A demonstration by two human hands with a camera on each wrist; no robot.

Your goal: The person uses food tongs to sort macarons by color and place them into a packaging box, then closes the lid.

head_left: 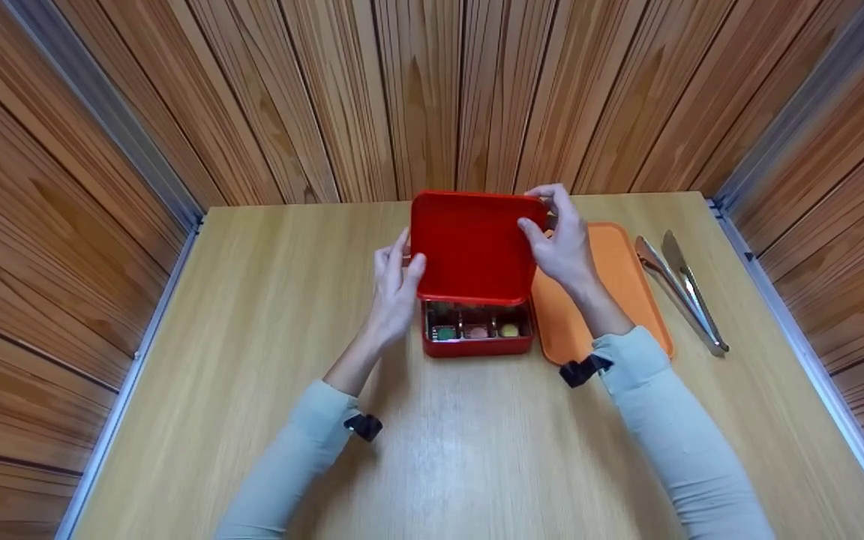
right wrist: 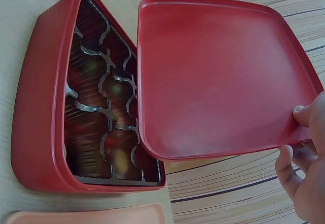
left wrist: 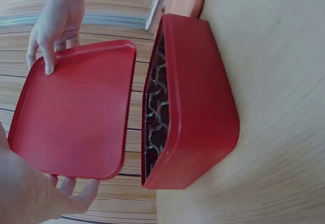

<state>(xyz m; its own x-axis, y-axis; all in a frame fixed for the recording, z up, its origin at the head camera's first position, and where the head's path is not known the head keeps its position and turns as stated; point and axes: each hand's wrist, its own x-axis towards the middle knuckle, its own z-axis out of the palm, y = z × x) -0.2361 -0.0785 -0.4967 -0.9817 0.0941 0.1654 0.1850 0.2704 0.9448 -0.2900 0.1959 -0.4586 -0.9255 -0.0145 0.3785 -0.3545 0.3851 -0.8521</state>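
Observation:
A red lid is held up, tilted, above the back part of a red box, its inner side facing me. My left hand grips the lid's left edge, thumb toward the front. On the right edge, near the far corner, my right hand pinches the lid between thumb and fingers. The box stands uncovered on the table. Inside it, a dark plastic divider forms several compartments. Small round pieces, green, pink and yellow, sit in the front row; the lid hides the back rows in the head view.
An orange tray lies just right of the box, partly under my right arm. Farther right, metal tongs rest on the wooden table. Wood-panelled walls enclose the back and both sides.

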